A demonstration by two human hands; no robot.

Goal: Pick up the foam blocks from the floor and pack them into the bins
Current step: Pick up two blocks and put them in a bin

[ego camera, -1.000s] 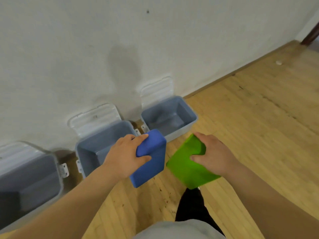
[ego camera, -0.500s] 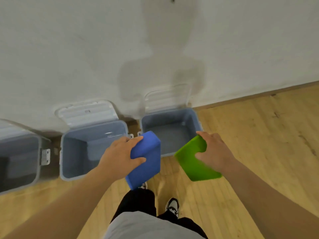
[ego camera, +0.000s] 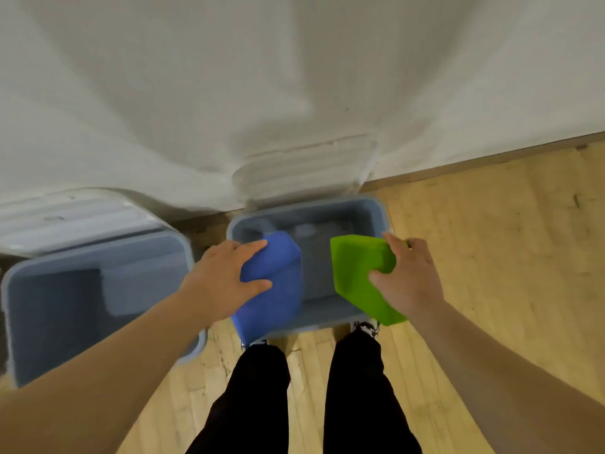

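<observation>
A white wall (ego camera: 196,93) fills the upper half of the view, meeting a wooden floor (ego camera: 491,257) below it. The landmark is a grey bin (ego camera: 307,317) standing open on the floor against the wall, straight in front of the person. Its pale lid (ego camera: 304,168) leans back on the wall behind it. To the left of this bin stands a second grey bin (ego camera: 98,290), also open, with its own lid (ego camera: 72,214) tipped back. Neither bin clearly shows a block resting inside, though the picture is blurred.

Two bare arms reach forward from the bottom corners, and black trouser legs (ego camera: 311,388) stand just in front of the bin.

Over the left side of the bin, the left hand (ego camera: 222,283) holds a blue foam block (ego camera: 278,290), fingers and thumb wrapped around its near end in a closed grip. Over the right side, the right hand (ego camera: 409,280) pinches a green foam block (ego camera: 357,267) the same way. Both blocks are tilted and held above the bin opening, not yet let go.

The task looks to be at an early packing stage: these two blocks are lifted and carried, and dropping them in remains. No other blocks show on the floor here.
</observation>
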